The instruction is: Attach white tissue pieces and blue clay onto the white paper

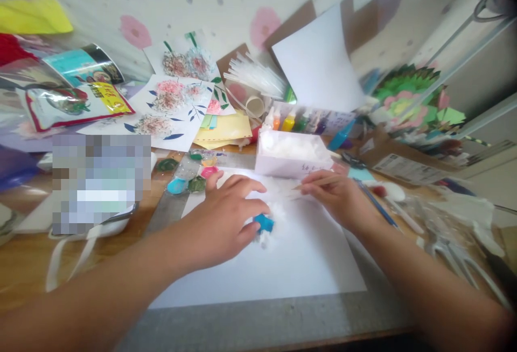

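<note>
From where I stand, both hands are at work over a white sheet of paper (307, 266) that lies on a grey board (315, 319). The left hand (232, 214) comes in with its fingers curled, thumb and forefinger pinched on a small blue piece (265, 223). That blue piece sits near the middle of the sheet, with fluffy white bits (278, 213) right beside it; the blur hides what exactly they are. The right hand (337, 198), well apart from the left, has its fingertips clamped on a slim wooden stick (325, 181), whose tip points left, low over the paper; I can't tell whether it touches.

Just behind the hands is a white box (291, 166) filled with white fluffy material (288, 144), and behind that a row of paint bottles (288, 122). By the sheet's upper left corner I see little paint dishes (177, 185) in blue, green and pink. A blue pen (375, 204) lies next to the right forearm, near some scissors (452, 249).
</note>
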A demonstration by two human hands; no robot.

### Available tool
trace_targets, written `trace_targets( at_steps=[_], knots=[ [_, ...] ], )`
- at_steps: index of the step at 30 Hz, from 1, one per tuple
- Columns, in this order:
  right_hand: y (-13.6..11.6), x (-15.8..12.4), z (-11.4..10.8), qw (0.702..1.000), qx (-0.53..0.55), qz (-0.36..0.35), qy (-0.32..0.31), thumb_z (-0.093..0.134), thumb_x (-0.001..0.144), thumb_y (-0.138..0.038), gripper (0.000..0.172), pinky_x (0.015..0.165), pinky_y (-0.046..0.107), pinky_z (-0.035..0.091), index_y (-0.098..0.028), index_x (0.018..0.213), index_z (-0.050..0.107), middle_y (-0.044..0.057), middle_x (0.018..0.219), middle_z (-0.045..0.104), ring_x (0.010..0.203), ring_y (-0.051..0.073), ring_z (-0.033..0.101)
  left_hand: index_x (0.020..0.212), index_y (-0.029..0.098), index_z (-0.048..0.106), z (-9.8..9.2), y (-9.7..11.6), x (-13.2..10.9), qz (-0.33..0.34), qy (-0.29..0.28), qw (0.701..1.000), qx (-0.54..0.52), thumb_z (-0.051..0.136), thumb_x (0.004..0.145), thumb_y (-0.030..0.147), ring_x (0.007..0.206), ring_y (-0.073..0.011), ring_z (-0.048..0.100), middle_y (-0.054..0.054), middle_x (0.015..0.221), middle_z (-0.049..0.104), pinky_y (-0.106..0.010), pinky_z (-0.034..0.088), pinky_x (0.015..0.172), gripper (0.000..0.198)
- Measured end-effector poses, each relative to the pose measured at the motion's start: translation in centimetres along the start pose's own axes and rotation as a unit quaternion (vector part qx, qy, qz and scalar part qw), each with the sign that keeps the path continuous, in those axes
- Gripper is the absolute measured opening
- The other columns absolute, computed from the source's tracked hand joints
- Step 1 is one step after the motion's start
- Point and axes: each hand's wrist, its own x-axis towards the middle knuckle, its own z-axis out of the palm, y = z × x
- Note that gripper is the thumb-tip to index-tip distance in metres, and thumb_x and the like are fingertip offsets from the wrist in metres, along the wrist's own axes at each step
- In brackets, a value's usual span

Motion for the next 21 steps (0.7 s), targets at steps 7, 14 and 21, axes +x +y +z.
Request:
trace_targets(
  at_steps=[7,14,21],
  knots=[
    [1.0,0.2,0.7,0.996,0.052,-0.049,-0.057,0.064,0.078,-0.030,0.012,0.078,0.034,0.048,-0.020,0.075,0.067,0.005,0.087,0.069,0.086,0.021,0.063,0.093,0.033,0.067,0.0,0.0,0.0,-0.010,0.009,1.000,0.007,0.052,0.080,0.017,0.117,-0.0268,0.045,0.001,0.123,0.054,-0.065,0.013,0.103,0.025],
    [0.7,0.2,1.1,0.999,0.027,0.016,-0.038,0.061,0.079,-0.030,0.013,0.076,0.032,0.052,-0.021,0.076,0.070,0.004,0.091,0.072,0.087,0.021,0.066,0.094,0.032,0.069,-0.2,0.1,0.0,-0.013,-0.005,1.000,0.002,0.051,0.081,0.017,0.118,-0.0270,0.044,0.000,0.123,0.055,-0.064,0.011,0.105,0.027],
    [-0.6,-0.3,0.7,0.999,0.025,-0.003,0.036,0.062,0.081,-0.031,0.015,0.069,0.032,0.053,-0.021,0.076,0.072,0.005,0.086,0.073,0.080,0.020,0.067,0.096,0.034,0.068,0.0,0.0,0.1,-0.014,-0.020,1.000,-0.005,0.051,0.080,0.015,0.119,-0.0270,0.043,-0.001,0.122,0.054,-0.065,0.006,0.105,0.030]
  ],
)
